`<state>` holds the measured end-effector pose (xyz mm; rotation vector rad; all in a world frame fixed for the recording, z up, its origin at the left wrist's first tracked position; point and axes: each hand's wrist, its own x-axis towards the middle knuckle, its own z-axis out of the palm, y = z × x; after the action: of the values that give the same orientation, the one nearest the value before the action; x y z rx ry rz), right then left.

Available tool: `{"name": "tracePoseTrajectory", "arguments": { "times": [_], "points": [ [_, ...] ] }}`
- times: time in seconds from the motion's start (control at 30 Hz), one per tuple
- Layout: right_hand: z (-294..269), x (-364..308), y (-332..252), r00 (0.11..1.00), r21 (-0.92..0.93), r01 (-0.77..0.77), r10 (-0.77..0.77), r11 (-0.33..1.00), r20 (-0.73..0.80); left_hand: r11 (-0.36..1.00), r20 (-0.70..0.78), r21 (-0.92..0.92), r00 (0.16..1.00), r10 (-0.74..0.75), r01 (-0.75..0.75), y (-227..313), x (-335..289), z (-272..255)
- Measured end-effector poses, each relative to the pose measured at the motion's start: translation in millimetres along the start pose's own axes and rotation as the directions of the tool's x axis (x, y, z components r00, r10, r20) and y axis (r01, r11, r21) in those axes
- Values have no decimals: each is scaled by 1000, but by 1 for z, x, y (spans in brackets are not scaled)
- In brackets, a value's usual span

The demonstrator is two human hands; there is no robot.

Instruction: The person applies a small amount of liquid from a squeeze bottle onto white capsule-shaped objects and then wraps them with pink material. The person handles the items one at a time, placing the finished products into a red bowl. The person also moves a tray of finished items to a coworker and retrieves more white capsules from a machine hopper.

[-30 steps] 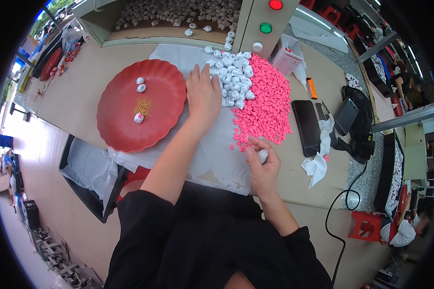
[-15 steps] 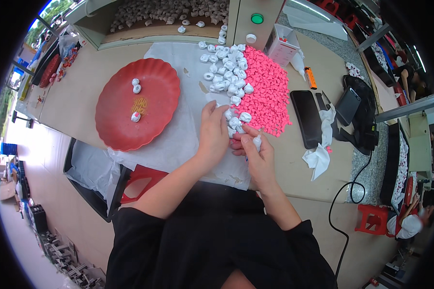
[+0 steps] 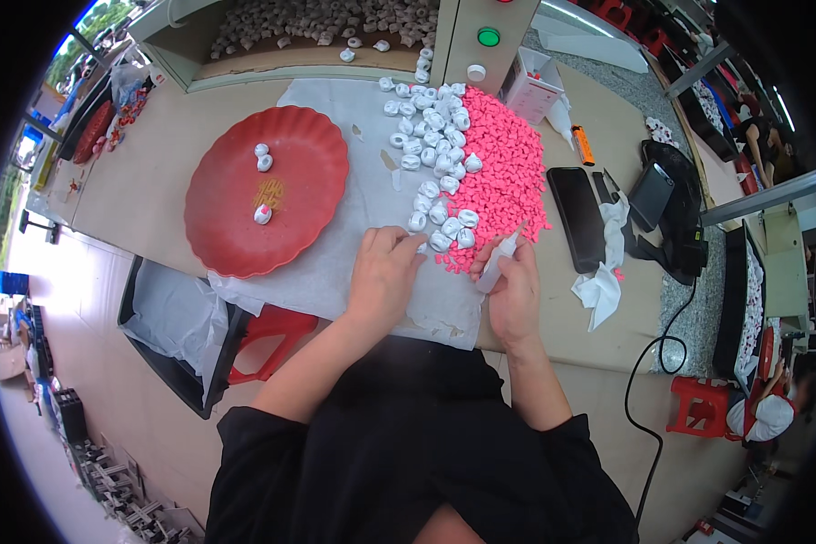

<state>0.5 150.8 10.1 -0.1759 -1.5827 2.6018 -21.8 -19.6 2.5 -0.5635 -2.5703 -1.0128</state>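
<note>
A small white squeeze bottle with a thin pointed nozzle [image 3: 499, 263] is in my right hand [image 3: 515, 295], its fingers wrapped round it and the nozzle pointing up and away. My left hand [image 3: 381, 276] rests over the white paper with thumb and fingers drawn together; what they hold, if anything, is hidden. Just beyond its fingertips lie several small rounded white pieces [image 3: 441, 241]. More white pieces [image 3: 433, 136] form a loose pile farther back. To their right spreads a heap of tiny bright pink pieces [image 3: 499, 172], close to the bottle's nozzle.
A red scalloped plate [image 3: 236, 218] at left carries a few white pieces. Under the work is white paper [image 3: 354, 195]. At right lie a black phone [image 3: 576, 218], an orange lighter [image 3: 583, 145] and crumpled tissue [image 3: 598, 295]. A shelf [image 3: 322, 68] of pieces stands behind.
My hands have moved apart: the left has come nearer to me, the right has shifted right. The bottle now tilts with its nozzle up and right, more of it showing. The view has shifted slightly.
</note>
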Motion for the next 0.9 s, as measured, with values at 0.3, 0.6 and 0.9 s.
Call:
{"name": "tracePoseTrajectory", "arguments": {
  "times": [0.3, 0.6, 0.9],
  "points": [
    [-17, -8, -26, 997, -69, -40, 44, 997, 68, -365, 697, -712, 669, -259, 600, 7, -6, -24],
    [4, -16, -13, 973, 318, -181, 124, 931, 193, -356, 754, -634, 651, -87, 686, 24, -7, -15],
    [-20, -15, -7, 995, 188, 100, -95, 977, -36, 200, 546, -784, 806, -226, 587, 16, -15, -12]
  ]
}}
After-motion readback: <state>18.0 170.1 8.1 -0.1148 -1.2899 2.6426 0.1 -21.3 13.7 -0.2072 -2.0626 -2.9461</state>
